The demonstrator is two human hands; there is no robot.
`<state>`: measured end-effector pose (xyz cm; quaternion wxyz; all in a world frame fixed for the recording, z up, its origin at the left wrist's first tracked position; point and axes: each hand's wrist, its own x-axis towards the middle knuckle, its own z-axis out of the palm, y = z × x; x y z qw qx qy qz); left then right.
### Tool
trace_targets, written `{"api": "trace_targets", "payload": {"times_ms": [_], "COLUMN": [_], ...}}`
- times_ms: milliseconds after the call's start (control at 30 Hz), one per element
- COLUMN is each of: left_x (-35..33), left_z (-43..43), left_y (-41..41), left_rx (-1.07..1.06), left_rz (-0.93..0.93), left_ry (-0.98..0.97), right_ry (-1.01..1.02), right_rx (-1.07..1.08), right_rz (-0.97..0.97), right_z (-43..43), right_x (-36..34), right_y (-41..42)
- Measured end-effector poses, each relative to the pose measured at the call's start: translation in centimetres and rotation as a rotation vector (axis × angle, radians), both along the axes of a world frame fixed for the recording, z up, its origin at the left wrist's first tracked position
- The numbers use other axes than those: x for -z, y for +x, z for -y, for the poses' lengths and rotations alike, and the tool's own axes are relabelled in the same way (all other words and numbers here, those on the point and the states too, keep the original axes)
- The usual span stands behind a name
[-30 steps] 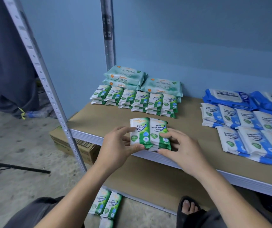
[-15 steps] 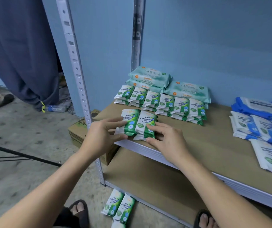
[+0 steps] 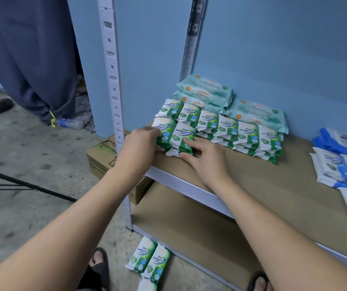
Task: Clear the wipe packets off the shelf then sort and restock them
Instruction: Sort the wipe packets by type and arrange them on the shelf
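Restocking now: your left hand (image 3: 139,143) grips and your right hand (image 3: 206,156) presses flat-fingered on two green-and-white plastic pine wipe packets (image 3: 174,136) at the near left corner of the brown shelf board (image 3: 273,181). Next, I'd say, nudge them flush against the matching row (image 3: 227,127) behind.

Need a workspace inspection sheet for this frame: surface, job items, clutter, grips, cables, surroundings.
surface: brown shelf board, bare in the middle.
job's things: pine packet row in front of teal packs; front pair at the left end; blue packets to the right; floor packets below.
clutter: cardboard box behind the upright.
grips: left hand grips the front pair; right hand presses it with straight fingers.
cables: nothing seen.
surroundings: blue wall, dark curtain, bottle, black rods on the floor.
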<state>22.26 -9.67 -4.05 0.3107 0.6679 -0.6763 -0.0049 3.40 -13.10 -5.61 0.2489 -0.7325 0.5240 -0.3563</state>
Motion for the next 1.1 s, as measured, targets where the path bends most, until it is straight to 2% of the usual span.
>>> {"api": "trace_targets", "payload": {"times_ms": [133, 300, 500, 700, 900, 1000, 1100], "left_x": [0.4, 1.0, 0.2, 0.2, 2.1, 5.0, 8.8], "left_z": [0.9, 1.7, 1.1, -4.0, -10.1, -13.0, -15.3], "left_y": [0.0, -0.1, 0.1, -0.1, -0.7, -0.9, -0.8], "left_rx": [0.005, -0.004, 0.029, 0.064, 0.041, 0.022, 0.030], "left_rz": [-0.188, -0.204, -0.077, 0.109, 0.223, 0.275, 0.308], "left_ry": [-0.004, -0.024, 0.035, 0.013, -0.013, 0.156, 0.360], "right_ry": [-0.069, -0.099, -0.070, -0.027, -0.169, -0.201, -0.050], "right_rx": [0.071, 0.122, 0.081, 0.049, 0.032, 0.007, -0.039], "right_rz": [-0.058, -0.205, -0.293, -0.342, -0.332, -0.288, -0.301], "right_z": [0.2, 0.3, -0.5, -4.7, -10.9, -14.2, -16.5], "right_x": [0.4, 0.2, -0.8, -1.9, -0.6, 1.5, 5.2], "right_y": [1.1, 1.8, 1.7, -0.5, -1.4, -1.3, -1.2]}}
